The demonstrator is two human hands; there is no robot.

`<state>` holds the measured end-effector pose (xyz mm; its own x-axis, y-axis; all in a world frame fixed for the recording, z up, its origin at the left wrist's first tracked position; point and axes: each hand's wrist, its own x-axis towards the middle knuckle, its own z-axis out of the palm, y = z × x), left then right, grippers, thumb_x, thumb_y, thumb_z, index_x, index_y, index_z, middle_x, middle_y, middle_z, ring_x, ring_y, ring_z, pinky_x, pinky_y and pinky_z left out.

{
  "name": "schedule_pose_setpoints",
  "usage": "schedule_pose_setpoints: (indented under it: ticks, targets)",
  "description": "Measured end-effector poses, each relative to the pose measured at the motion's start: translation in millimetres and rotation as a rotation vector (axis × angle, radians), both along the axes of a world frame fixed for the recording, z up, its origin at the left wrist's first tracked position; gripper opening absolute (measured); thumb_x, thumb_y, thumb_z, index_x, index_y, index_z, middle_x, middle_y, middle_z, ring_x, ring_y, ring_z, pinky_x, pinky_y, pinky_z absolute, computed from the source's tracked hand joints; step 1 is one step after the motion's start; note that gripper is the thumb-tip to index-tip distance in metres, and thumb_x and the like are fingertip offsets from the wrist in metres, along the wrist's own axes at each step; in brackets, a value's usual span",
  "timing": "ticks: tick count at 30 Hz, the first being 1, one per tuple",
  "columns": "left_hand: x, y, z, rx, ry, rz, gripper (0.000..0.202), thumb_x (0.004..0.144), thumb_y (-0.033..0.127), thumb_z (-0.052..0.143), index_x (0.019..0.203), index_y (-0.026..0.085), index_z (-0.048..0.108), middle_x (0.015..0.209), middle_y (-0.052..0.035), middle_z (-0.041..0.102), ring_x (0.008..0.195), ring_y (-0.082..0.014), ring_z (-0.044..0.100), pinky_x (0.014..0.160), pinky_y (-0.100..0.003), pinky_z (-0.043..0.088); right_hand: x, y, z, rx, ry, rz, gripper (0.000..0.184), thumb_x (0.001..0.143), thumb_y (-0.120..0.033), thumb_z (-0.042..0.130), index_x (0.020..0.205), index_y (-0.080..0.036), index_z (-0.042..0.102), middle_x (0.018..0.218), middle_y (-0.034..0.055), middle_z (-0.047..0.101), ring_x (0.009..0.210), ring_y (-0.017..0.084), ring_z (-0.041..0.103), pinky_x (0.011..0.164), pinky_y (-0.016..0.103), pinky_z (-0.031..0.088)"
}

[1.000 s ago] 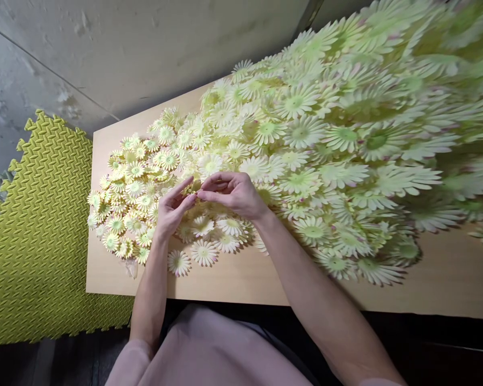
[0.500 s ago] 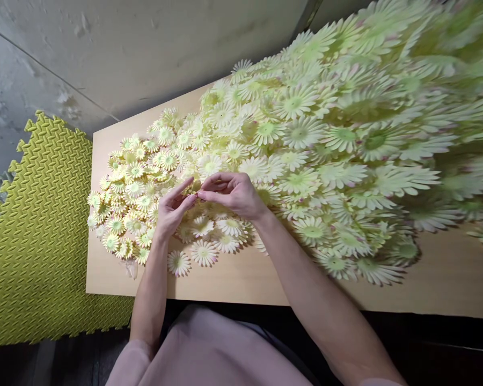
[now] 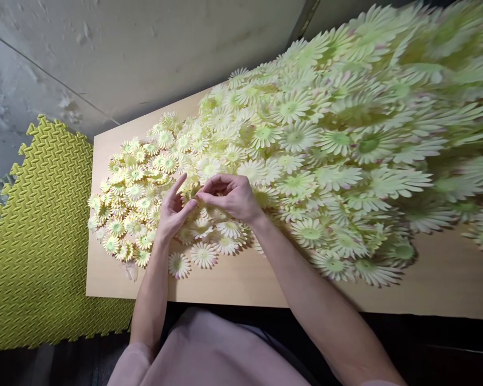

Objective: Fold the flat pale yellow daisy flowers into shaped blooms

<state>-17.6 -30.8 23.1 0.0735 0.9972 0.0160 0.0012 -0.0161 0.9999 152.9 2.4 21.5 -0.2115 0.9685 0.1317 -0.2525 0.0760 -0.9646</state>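
My left hand (image 3: 172, 213) is over the flower heap, its index finger raised and its thumb held apart. My right hand (image 3: 235, 198) is closed in a pinch, its fingertips close to my left thumb. Whatever sits in that pinch is too small to make out. Pale yellow-green artificial flower heads (image 3: 134, 191), smaller ones, are piled left of my hands. Larger daisy-like heads (image 3: 298, 136) with pinkish petal tips make a big heap on the right. Near my left forearm, single flower heads (image 3: 204, 254) lie flat on the wooden tabletop (image 3: 225, 281).
Yellow interlocking foam mats (image 3: 44, 230) stand at the table's left end. A stained grey wall (image 3: 165, 53) runs along the far side. Close to the front left lies a scrap of clear plastic (image 3: 131, 269).
My left index finger and thumb have spread wider and drawn slightly away from the right fingertips. My right hand stays pinched in nearly the same place. The view has shifted slightly.
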Motion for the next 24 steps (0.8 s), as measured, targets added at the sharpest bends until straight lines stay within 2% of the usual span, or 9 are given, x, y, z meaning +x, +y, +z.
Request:
schedule_pose_setpoints:
  ticks: [3,7,12,18,21,24]
  targets:
    - [1.3,-0.5,-0.2,0.007,-0.007,0.036,0.068,0.078,0.035,0.078,0.139,0.038,0.051,0.094,-0.0021,0.068,0.068,-0.0113,0.059,0.065,-0.029,0.057,-0.5,0.4,0.3,-0.026,0.043,0.034,0.018,0.065,-0.025,0.086,0.075,-0.018,0.072,0.073,0.0019,0.074,0.067,0.015,0.07,0.065,0.028,0.061]
    - [3.4,-0.8,0.6,-0.016,-0.066,0.084,0.049,0.083,0.035,0.072,0.13,0.034,0.057,0.08,0.0007,0.062,0.07,-0.0083,0.06,0.068,-0.022,0.057,-0.7,1.9,-0.5,-0.066,0.12,0.011,0.023,0.058,-0.021,0.089,0.072,-0.018,0.071,0.072,0.0007,0.074,0.065,0.014,0.07,0.066,0.027,0.06]
    - [2.7,0.6,0.3,-0.006,-0.147,0.088,0.04,0.083,0.031,0.073,0.122,0.03,0.063,0.065,0.004,0.055,0.059,-0.0043,0.054,0.058,-0.015,0.052,-1.8,3.6,-3.3,-0.102,0.138,0.004,0.025,0.057,-0.022,0.09,0.07,-0.018,0.069,0.073,0.0014,0.076,0.066,0.014,0.071,0.065,0.027,0.06]
    - [0.9,3.7,-3.5,-0.061,-0.332,0.096,0.039,0.079,0.025,0.076,0.116,0.029,0.063,0.061,0.0053,0.053,0.051,-0.0044,0.049,0.054,-0.017,0.052,-3.0,4.3,-2.6,-0.188,0.237,0.013,0.029,0.054,-0.024,0.091,0.065,-0.018,0.065,0.071,0.0013,0.075,0.067,0.014,0.071,0.066,0.025,0.058]
    - [-1.0,4.9,-6.8,-0.069,-0.362,0.107,0.04,0.077,0.025,0.078,0.114,0.03,0.062,0.064,0.0043,0.057,0.051,-0.0059,0.051,0.052,-0.02,0.052,-2.2,4.4,-1.0,-0.239,0.289,-0.004,0.031,0.053,-0.025,0.091,0.061,-0.019,0.062,0.069,0.0009,0.074,0.061,0.012,0.067,0.057,0.023,0.053]
    - [-2.1,5.9,-7.9,-0.065,-0.364,0.122,0.042,0.074,0.026,0.08,0.112,0.031,0.062,0.059,0.006,0.052,0.047,-0.0052,0.047,0.048,-0.018,0.049,-0.4,4.7,1.1,-0.289,0.348,-0.01,0.031,0.052,-0.023,0.091,0.061,-0.018,0.061,0.068,0.0009,0.073,0.057,0.009,0.061,0.053,0.021,0.048]
